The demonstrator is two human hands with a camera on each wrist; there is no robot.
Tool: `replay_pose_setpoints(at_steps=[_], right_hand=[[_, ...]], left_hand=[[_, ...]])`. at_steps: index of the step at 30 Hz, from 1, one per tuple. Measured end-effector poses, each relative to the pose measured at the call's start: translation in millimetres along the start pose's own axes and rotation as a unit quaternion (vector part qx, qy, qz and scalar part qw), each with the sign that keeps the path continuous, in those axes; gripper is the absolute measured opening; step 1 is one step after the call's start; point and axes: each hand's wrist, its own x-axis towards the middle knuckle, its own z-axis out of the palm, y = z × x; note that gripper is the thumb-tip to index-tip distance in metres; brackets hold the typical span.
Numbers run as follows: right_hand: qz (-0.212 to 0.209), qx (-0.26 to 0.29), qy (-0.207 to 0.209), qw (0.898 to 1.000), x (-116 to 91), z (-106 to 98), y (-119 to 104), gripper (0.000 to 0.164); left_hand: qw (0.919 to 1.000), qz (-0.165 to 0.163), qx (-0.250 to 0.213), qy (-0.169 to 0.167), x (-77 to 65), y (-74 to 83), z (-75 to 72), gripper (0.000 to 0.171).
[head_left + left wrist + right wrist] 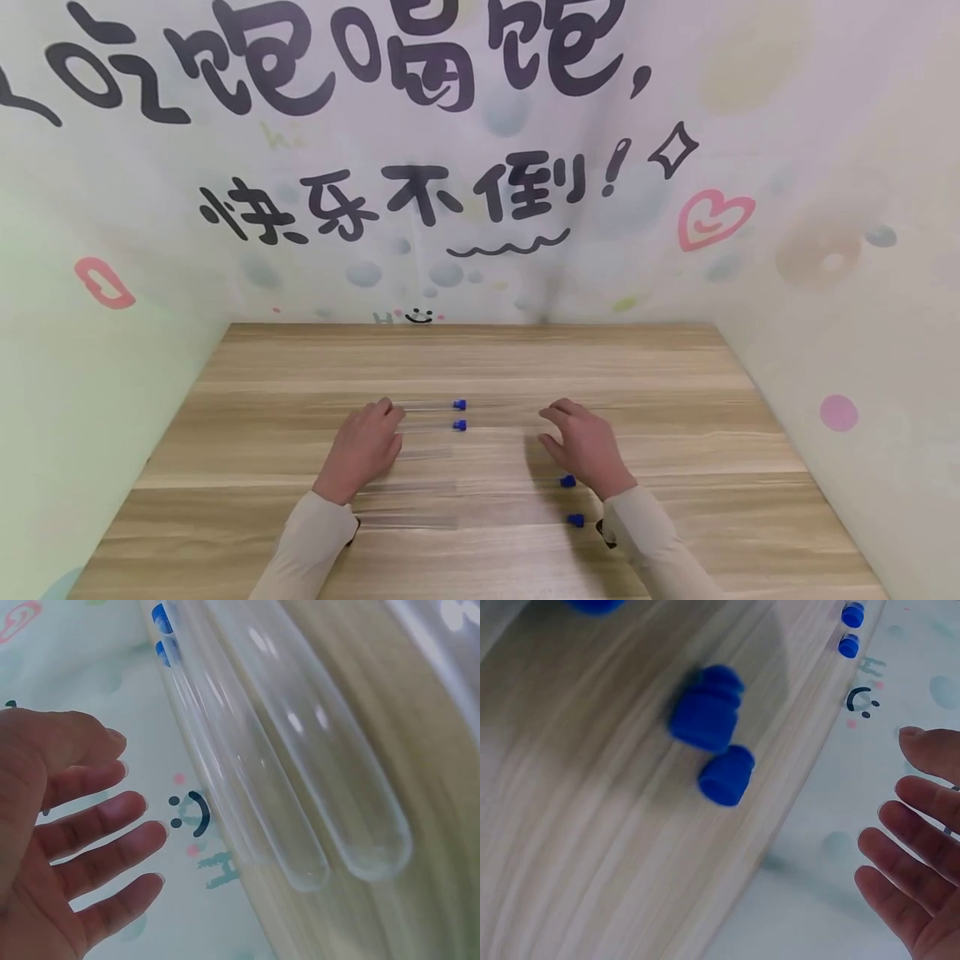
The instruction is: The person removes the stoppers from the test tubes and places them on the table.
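Several clear test tubes lie side by side on the wooden table. The two farthest end in blue caps, one cap (459,405) just behind the other (459,425). Nearer tubes, such as the front test tube (420,522), show no cap. My left hand (363,446) hovers around the tubes' left ends, its fingers loosely bent with nothing in them; rounded tube ends (379,851) show beside it in the left wrist view. Over on the right, my right hand (588,446) is empty too, fingers relaxed and spread. Loose blue caps (705,712) stand on the table near it, one partly cut off.
Wood-grain table (510,358) extends under everything. A white printed wall sheet (480,283) with dark lettering rises behind its far edge, and pale walls flank both sides.
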Motion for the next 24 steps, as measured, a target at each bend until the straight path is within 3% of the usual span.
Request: replay_pose_setpoints(at_steps=[12,24], right_hand=[[-0.015,0.015,-0.035,0.999,15,5,-23,0.028],[-0.012,0.032,-0.067,0.997,27,18,-37,0.027]], left_hand=[[0.9972,-0.007,0.014,-0.073,15.2,0.4,5.5,0.014],[0.9937,-0.007,0.014,-0.111,18.1,-2.1,15.2,0.011]])
